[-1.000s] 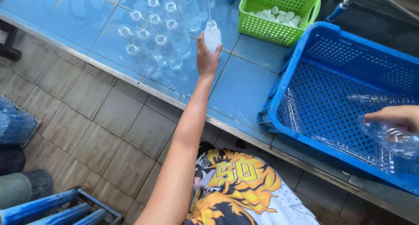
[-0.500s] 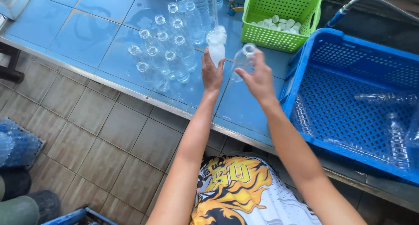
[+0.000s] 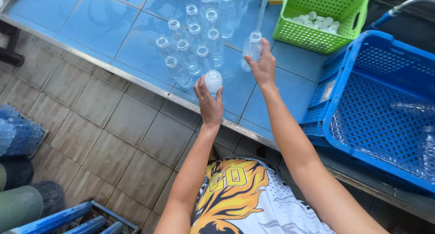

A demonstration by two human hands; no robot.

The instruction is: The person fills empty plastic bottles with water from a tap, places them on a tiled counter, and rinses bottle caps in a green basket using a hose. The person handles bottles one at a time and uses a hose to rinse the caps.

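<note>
The green basket (image 3: 322, 17) stands at the far side of the blue tiled counter (image 3: 104, 21) and holds a small heap of white bottle caps (image 3: 313, 21); they overlap, so I cannot count them. Right of the green basket is a big blue crate (image 3: 385, 111), cut off by the picture edge, and in it lie a few clear empty bottles (image 3: 410, 109) that are hard to make out against the mesh. Left of the green basket a group of about ten clear open bottles (image 3: 197, 43) stands upright on the counter; the farthest ones are cut off at the top. The left hand (image 3: 209, 102) grasps one clear bottle (image 3: 212, 81), tilted so that its base faces the camera, near the front of this group. The right hand (image 3: 263, 67) is closed around a second clear bottle (image 3: 252, 49), held upright under a thin hose (image 3: 263, 8), between the group and the green basket.
</note>
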